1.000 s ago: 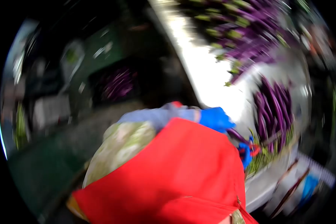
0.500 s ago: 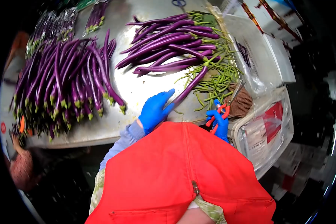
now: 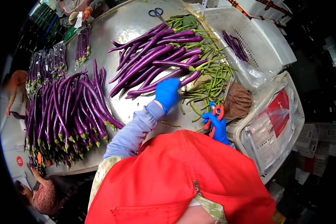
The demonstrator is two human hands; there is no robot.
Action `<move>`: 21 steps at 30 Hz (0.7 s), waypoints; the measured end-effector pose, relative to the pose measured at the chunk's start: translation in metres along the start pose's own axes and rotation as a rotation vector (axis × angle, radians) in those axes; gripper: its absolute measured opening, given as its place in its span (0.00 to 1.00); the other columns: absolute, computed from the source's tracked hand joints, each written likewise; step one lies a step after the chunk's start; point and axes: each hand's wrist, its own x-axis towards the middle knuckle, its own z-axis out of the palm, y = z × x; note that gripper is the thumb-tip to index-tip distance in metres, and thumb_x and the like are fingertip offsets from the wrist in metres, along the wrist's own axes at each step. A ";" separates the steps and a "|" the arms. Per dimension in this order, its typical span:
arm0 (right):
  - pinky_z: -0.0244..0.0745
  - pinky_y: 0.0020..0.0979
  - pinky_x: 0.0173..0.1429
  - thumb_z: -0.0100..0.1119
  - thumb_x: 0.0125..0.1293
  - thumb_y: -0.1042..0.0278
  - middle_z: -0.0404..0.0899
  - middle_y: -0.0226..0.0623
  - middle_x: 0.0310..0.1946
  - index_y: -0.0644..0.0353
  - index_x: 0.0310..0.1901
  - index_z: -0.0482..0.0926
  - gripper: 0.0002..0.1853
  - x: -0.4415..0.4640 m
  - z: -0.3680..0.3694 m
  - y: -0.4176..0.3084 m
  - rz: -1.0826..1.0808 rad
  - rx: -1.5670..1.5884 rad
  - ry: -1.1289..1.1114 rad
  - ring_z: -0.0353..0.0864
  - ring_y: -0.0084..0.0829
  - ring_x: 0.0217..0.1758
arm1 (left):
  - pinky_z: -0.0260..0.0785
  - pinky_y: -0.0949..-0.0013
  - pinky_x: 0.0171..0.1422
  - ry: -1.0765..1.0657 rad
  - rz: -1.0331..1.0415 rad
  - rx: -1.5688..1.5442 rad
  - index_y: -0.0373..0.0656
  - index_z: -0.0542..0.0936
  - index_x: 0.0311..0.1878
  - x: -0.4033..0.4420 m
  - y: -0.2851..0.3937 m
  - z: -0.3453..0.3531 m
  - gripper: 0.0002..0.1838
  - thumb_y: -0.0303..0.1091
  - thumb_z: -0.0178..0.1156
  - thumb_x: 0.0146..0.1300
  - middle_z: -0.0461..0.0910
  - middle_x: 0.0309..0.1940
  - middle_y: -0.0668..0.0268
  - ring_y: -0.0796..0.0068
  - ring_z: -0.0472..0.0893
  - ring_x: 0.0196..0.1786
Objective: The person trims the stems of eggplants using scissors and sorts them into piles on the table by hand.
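Observation:
My left hand, in a blue glove, is closed around the lower end of a long purple eggplant. That eggplant lies beside a spread of loose eggplants on the metal table. Red-handled scissors sit in my blue-gloved right hand, its fingers wrapped round the handles and the blades directed up and away. Just beyond the right hand are many cut green stems. A brown cloth-like bundle rests next to the blades.
A large pile of eggplants fills the left side, with wrapped bundles behind. Dark-handled scissors lie at the back. White crates stand at the right. Other people work at the left and far side.
My left hand has moved forward and closed on the eggplant, which has shifted away from me toward the others. My right hand still holds the scissors. The view has shifted, showing more at left.

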 end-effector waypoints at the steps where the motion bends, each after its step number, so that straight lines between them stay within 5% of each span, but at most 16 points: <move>1: 0.68 0.22 0.38 0.57 0.61 0.70 0.79 0.32 0.31 0.71 0.66 0.58 0.33 0.005 -0.003 0.004 0.012 0.003 -0.004 0.71 0.18 0.30 | 0.69 0.53 0.37 0.001 0.008 0.062 0.46 0.77 0.38 0.009 -0.003 -0.020 0.12 0.25 0.58 0.47 0.76 0.30 0.58 0.54 0.78 0.35; 6: 0.68 0.21 0.38 0.57 0.63 0.68 0.81 0.32 0.32 0.69 0.68 0.55 0.34 0.013 -0.009 0.013 0.036 0.002 -0.029 0.71 0.19 0.29 | 0.70 0.53 0.38 -0.043 0.091 0.329 0.47 0.77 0.35 0.062 -0.038 -0.049 0.07 0.30 0.60 0.51 0.75 0.35 0.57 0.55 0.78 0.37; 13: 0.67 0.22 0.34 0.56 0.58 0.70 0.79 0.32 0.30 0.71 0.64 0.60 0.32 0.019 -0.006 0.006 0.082 0.085 0.007 0.71 0.20 0.27 | 0.73 0.53 0.42 -0.047 -0.091 0.410 0.47 0.82 0.34 0.111 -0.064 -0.007 0.09 0.36 0.63 0.48 0.78 0.35 0.55 0.53 0.79 0.39; 16: 0.68 0.22 0.35 0.56 0.60 0.69 0.79 0.33 0.30 0.71 0.65 0.59 0.32 0.021 -0.011 0.009 0.069 0.109 -0.003 0.72 0.20 0.28 | 0.72 0.53 0.45 0.049 0.002 0.083 0.46 0.82 0.36 0.105 -0.061 -0.041 0.14 0.38 0.67 0.44 0.79 0.36 0.52 0.50 0.79 0.39; 19: 0.69 0.22 0.37 0.55 0.62 0.68 0.80 0.33 0.31 0.70 0.66 0.56 0.33 0.019 -0.013 0.013 0.061 0.108 -0.012 0.72 0.20 0.28 | 0.72 0.69 0.45 0.002 -0.302 -0.775 0.38 0.80 0.45 0.094 -0.062 -0.082 0.17 0.29 0.68 0.50 0.81 0.35 0.67 0.73 0.79 0.37; 21: 0.69 0.22 0.37 0.54 0.63 0.68 0.80 0.33 0.31 0.70 0.67 0.55 0.33 0.020 -0.011 0.012 0.053 0.087 -0.020 0.72 0.21 0.29 | 0.73 0.74 0.43 0.025 -0.294 -1.018 0.37 0.79 0.50 0.092 -0.057 -0.116 0.21 0.27 0.68 0.52 0.81 0.35 0.68 0.80 0.77 0.37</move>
